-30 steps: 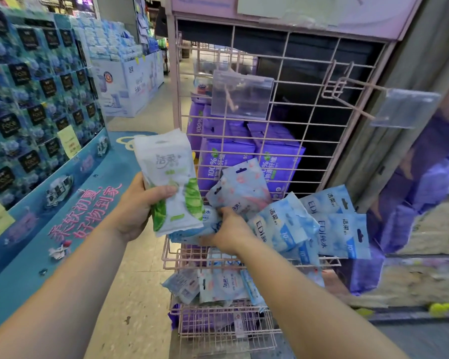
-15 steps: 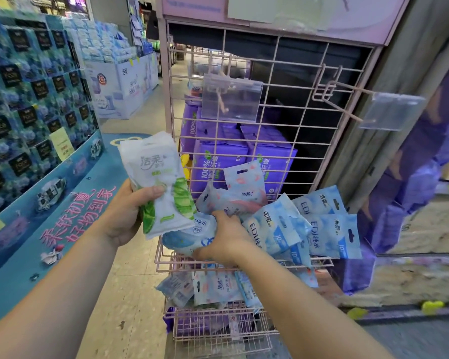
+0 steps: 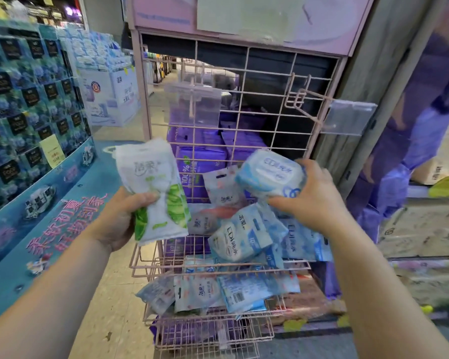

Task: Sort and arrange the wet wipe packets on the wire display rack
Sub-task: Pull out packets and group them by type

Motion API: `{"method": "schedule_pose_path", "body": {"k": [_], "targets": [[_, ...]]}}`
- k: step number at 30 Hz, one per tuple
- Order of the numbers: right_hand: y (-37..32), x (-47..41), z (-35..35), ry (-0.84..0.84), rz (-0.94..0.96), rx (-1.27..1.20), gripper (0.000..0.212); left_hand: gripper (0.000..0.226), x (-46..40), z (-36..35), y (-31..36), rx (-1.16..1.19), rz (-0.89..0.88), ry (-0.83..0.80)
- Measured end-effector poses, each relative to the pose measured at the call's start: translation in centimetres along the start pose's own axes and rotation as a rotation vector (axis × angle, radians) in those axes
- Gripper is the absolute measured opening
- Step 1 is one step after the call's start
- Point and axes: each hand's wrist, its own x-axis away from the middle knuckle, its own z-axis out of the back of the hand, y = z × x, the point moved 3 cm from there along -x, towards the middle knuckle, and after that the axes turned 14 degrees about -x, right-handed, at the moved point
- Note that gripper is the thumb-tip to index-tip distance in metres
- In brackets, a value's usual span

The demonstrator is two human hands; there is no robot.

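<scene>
White-and-green packet point(image 3: 156, 193) upright, pale-blue packet point(image 3: 270, 174) tilted.

I count one green-and-white packet point(image 3: 153, 193) in my left grip point(image 3: 119, 218), one blue-and-white packet point(image 3: 270, 173) in my right grip point(image 3: 314, 200), and two clear tag holders point(image 3: 192, 104) on the rack point(image 3: 270, 104).

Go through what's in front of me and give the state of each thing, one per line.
Left hand: holding the green-leaf wipe pack, upright.
Right hand: gripping a blue wipe pack, lifted above the basket.
Upper basket: packs jumbled.
Lower basket: packs jumbled.
Two hooks: bare.
</scene>
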Motion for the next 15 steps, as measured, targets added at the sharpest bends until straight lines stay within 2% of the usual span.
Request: {"method": "schedule_pose_path", "body": {"k": [4,6,8,9,11,12,13,15], "targets": [[4.7,-0.6,0.8,-0.182,-0.232,0.195,0.080,0.058,-0.2,-1.1,-1.3,-0.023,0.030,0.018],[5.5,-0.5,0.8,-0.231,-0.257,0.283,0.088,0.057,0.0,-1.1,-1.6,-0.033,0.034,0.037],[4.6,-0.4,1.1,-0.150,-0.220,0.483,0.096,0.060,0.3,-0.9,-1.9,-0.052,0.043,0.055],[3.5,-0.2,1.0,-0.068,-0.143,0.493,0.094,0.061,0.6,-0.8,-2.0,-0.059,0.052,0.057],[0.4,0.4,-0.6,0.035,0.100,0.214,0.076,0.061,1.1,-0.6,-2.2,-0.060,0.060,0.062],[-1.4,0.9,-2.2,0.000,0.206,0.043,0.062,0.059,1.3,-0.5,-2.3,-0.051,0.055,0.076],[-3.1,1.4,-4.4,-0.093,0.260,-0.056,0.048,0.056,1.5,-0.3,-2.3,-0.040,0.044,0.092],[-5.1,1.8,-9.2,-0.309,0.266,-0.011,0.034,0.053,1.9,0.0,-2.2,-0.012,0.022,0.111]]}}
